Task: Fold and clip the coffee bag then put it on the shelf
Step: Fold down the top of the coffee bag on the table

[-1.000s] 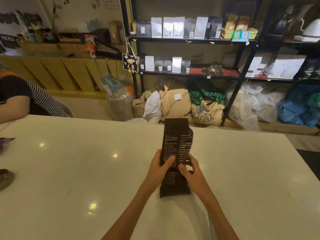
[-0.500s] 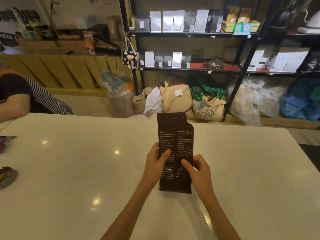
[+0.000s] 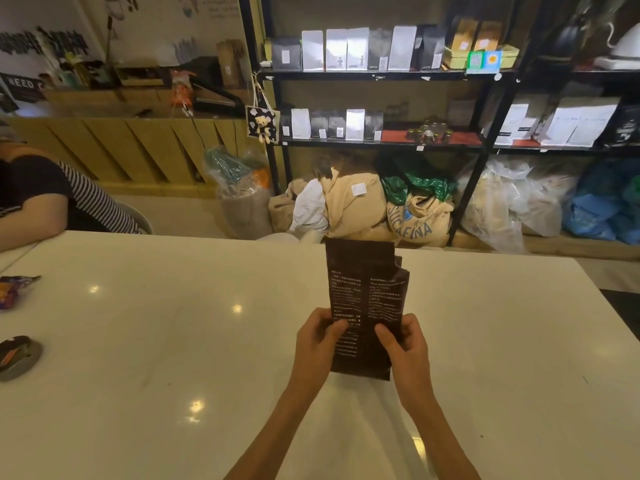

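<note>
White glossy tabletop fills most of my view, ceiling lights reflected on it. Beyond its far edge, a black metal shelf unit carries rows of white and dark pouches; burlap and plastic sacks piled at its foot. At the table's left, another person's arm in a striped sleeve.

Dark brown coffee bag with white printed text stands upright on the table in front of me, top unfolded, its upper right corner ragged. My left hand is clamped on its lower left edge, thumb across the printed face. My right hand grips the lower right edge likewise, thumb on the front.
</note>
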The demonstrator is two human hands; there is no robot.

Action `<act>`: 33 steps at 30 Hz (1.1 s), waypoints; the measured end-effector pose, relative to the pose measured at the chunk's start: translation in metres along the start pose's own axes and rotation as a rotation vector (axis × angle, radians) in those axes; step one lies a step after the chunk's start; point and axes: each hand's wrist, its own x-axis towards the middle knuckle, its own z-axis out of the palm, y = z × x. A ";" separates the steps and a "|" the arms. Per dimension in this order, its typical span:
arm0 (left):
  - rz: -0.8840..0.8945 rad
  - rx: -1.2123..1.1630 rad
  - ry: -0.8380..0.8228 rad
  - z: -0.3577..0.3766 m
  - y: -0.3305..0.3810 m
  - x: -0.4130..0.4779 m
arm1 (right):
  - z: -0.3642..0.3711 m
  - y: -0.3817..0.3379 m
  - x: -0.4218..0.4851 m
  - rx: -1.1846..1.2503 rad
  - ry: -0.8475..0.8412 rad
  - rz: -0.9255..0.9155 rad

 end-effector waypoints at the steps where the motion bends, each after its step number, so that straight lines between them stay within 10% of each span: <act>1: 0.008 0.052 0.017 -0.001 -0.001 0.003 | 0.001 0.000 0.001 -0.017 -0.009 -0.011; 10: -0.078 0.115 -0.095 -0.004 -0.012 0.000 | 0.010 0.015 -0.006 0.276 0.083 0.169; 22: -0.060 0.011 0.042 -0.013 -0.008 0.008 | 0.008 0.004 0.009 -0.204 -0.015 -0.041; 33: -0.135 -0.137 -0.091 -0.013 0.005 0.030 | -0.004 -0.017 0.024 -0.103 -0.109 -0.038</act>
